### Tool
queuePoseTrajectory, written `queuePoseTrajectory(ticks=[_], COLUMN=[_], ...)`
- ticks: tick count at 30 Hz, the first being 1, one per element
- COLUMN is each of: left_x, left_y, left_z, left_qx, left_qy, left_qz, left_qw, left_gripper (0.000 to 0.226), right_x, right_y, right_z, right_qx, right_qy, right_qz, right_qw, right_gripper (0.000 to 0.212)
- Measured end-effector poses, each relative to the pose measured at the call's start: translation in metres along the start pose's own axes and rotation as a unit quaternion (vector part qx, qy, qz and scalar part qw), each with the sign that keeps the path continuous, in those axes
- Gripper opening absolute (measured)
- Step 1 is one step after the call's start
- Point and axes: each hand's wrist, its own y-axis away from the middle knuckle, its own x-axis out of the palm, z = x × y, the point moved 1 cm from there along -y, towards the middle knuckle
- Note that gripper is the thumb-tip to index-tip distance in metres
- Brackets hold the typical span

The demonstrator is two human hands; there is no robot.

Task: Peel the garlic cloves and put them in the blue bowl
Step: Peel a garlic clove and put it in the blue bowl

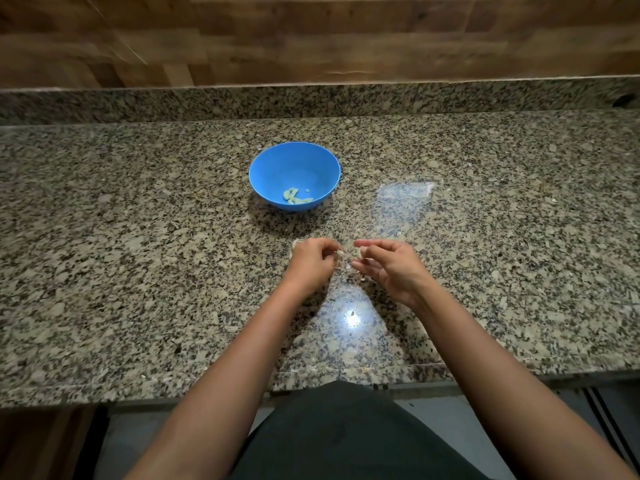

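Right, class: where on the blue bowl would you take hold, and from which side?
Grip the blue bowl by its rim, from above on the near side: it stands upright and open, its rounded wall flares, and the peeled cloves lie low inside.

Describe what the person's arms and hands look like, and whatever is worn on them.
The left forearm and right forearm are bare as far as the view shows, no sleeves. The left hand and right hand wear no gloves, and neither wrist shows a watch or bracelet. Rings are too small to tell. The only clothing in view is a dark garment at the torso.
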Motion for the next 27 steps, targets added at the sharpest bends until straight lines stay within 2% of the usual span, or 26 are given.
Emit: queuePoseTrajectory(ticks=[4,7,14,19,21,24,27], left_x=[0.002,0.005,0.006,0.005,0.004,0.003,0.003], left_y=[0.004,0.006,0.008,0.006,0.006,0.008,0.008], left_z=[-0.003,-0.004,-0.008,-0.008,-0.008,-0.01,-0.008], left_qx=[-0.027,-0.014,0.028,0.039,0.012,-0.042,-0.042], left_qy=[0.108,0.143,0.067,0.057,0.111,0.242,0.251], left_qz=[0.042,0.034,-0.008,-0.018,-0.007,0.021,0.016], left_qw=[0.993,0.989,0.997,0.997,0.994,0.969,0.967], left_gripper=[0.021,0.018,0.014,0.015,0.009,0.002,0.004], right_x=[0.0,0.002,0.006,0.008,0.007,0.006,0.007], right_y=[0.003,0.005,0.011,0.013,0.012,0.011,0.012], right_z=[0.001,0.002,0.001,0.0,0.0,-0.001,-0.003], right_qx=[0.01,0.007,-0.016,-0.027,-0.019,-0.009,-0.017], right_qy=[-0.038,-0.052,-0.028,-0.033,-0.051,-0.075,-0.055], right_qz=[0.011,0.005,-0.014,-0.019,-0.02,-0.025,-0.022], right_qw=[0.999,0.999,0.999,0.999,0.998,0.997,0.998], right_gripper=[0.014,0.01,0.007,0.007,0.008,0.014,0.016])
